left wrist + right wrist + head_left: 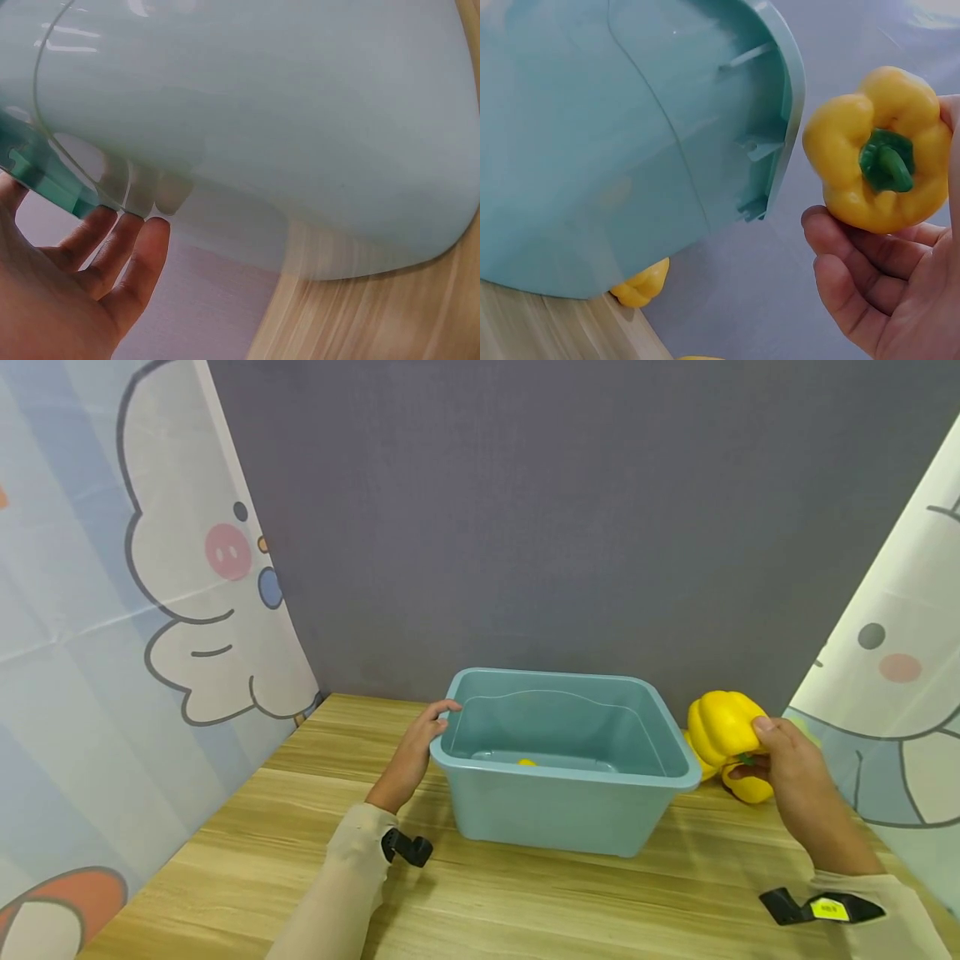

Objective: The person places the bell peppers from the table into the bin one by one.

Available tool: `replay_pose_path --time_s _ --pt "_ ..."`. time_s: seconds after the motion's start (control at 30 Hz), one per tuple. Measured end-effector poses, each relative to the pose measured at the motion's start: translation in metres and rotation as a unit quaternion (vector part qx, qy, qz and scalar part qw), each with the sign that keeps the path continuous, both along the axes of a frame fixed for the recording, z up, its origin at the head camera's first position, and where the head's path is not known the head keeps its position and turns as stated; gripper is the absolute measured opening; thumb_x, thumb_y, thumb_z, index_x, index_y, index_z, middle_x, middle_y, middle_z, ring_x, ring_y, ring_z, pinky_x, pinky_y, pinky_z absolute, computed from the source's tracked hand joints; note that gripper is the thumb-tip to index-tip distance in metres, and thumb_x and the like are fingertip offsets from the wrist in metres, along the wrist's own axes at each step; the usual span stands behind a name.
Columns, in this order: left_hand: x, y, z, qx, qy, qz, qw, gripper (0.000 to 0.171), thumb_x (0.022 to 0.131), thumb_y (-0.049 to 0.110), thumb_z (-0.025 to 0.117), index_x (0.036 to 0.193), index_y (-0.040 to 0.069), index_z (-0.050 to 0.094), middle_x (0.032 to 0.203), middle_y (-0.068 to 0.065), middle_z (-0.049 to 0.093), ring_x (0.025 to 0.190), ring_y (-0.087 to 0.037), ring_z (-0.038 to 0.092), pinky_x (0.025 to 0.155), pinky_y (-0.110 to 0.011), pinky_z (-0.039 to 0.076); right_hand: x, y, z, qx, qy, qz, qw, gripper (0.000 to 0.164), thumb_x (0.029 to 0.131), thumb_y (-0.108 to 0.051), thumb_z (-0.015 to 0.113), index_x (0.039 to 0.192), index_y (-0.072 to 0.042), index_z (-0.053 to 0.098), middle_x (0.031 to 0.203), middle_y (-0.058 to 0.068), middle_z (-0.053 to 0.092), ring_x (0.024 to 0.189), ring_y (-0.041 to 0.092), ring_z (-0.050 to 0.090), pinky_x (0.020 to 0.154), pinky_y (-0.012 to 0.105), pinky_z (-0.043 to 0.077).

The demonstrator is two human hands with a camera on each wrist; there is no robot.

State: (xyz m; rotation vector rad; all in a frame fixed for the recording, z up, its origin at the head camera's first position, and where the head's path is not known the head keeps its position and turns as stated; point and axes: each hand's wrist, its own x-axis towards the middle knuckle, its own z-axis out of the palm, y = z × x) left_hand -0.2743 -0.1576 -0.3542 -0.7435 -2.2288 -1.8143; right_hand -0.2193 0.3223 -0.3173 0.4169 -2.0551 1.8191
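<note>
A blue-green plastic bin (558,810) stands on the table with its top uncovered. My left hand (414,752) grips its left rim; in the left wrist view the fingers (150,255) bend up under that rim against the outer wall. To the right of the bin, my right hand (798,777) holds a yellow bell pepper (722,724) between thumb and fingers, raised to about rim height. Its green stem (891,169) faces the right wrist camera. Inside the bin a small bit of a yellow thing (527,762) shows above the front rim.
More yellow bell peppers lie on the table just right of the bin, one (750,787) below my right hand and one (641,285) beside the bin's base. The wood-grain table (480,902) meets a grey wall (525,527) behind, with printed cartoon curtains (135,693) at both sides.
</note>
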Motion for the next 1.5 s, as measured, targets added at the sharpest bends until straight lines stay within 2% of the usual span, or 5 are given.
replay_pose_path --time_s 0.23,0.7,0.93,1.1,1.5 --pt "0.000 -0.001 -0.001 0.000 -0.003 0.001 1.0000 0.039 0.107 0.035 0.035 0.138 0.018 0.050 0.153 -0.006 0.037 0.140 -0.027 0.032 0.106 -0.057 0.027 0.004 -0.007 0.004 0.029 0.013 -0.005 0.999 0.019 0.109 -0.024 0.040 0.111 -0.010 0.051 0.099 -0.005 0.061 0.079 0.008 0.064 0.066 0.020 0.053" --pt "0.001 -0.002 0.001 0.001 -0.004 0.000 1.0000 0.045 0.107 0.038 0.035 0.141 0.012 0.048 0.156 -0.009 0.034 0.143 -0.027 0.027 0.108 -0.060 0.023 0.006 -0.016 0.008 0.055 0.025 -0.012 0.998 0.019 0.110 -0.023 0.036 0.110 -0.011 0.051 0.096 -0.005 0.063 0.076 0.011 0.062 0.067 0.019 0.053" --pt "0.002 -0.002 0.003 0.006 -0.003 0.006 1.0000 0.042 0.107 0.036 0.035 0.140 0.015 0.049 0.156 -0.008 0.034 0.144 -0.026 0.026 0.109 -0.060 0.023 0.005 -0.020 0.011 0.049 0.034 -0.008 0.998 0.019 0.109 -0.022 0.038 0.110 -0.012 0.053 0.095 -0.004 0.063 0.074 0.012 0.063 0.067 0.019 0.053" --pt "0.003 -0.001 0.002 0.003 0.004 0.001 1.0000 0.045 0.107 0.034 0.033 0.142 0.010 0.048 0.156 -0.011 0.033 0.146 -0.025 0.023 0.111 -0.061 0.019 0.006 -0.022 0.011 0.038 0.034 -0.007 0.999 0.018 0.109 -0.023 0.039 0.109 -0.012 0.054 0.095 -0.004 0.063 0.071 0.014 0.063 0.067 0.019 0.053" --pt "0.001 0.001 0.001 -0.003 -0.001 0.006 1.0000 0.040 0.107 0.035 0.033 0.139 0.019 0.050 0.157 -0.010 0.033 0.147 -0.025 0.021 0.111 -0.063 0.018 0.004 -0.023 0.012 0.042 0.033 0.006 0.999 0.020 0.109 -0.024 0.038 0.111 -0.011 0.053 0.097 -0.002 0.061 0.072 0.016 0.063 0.067 0.021 0.054"
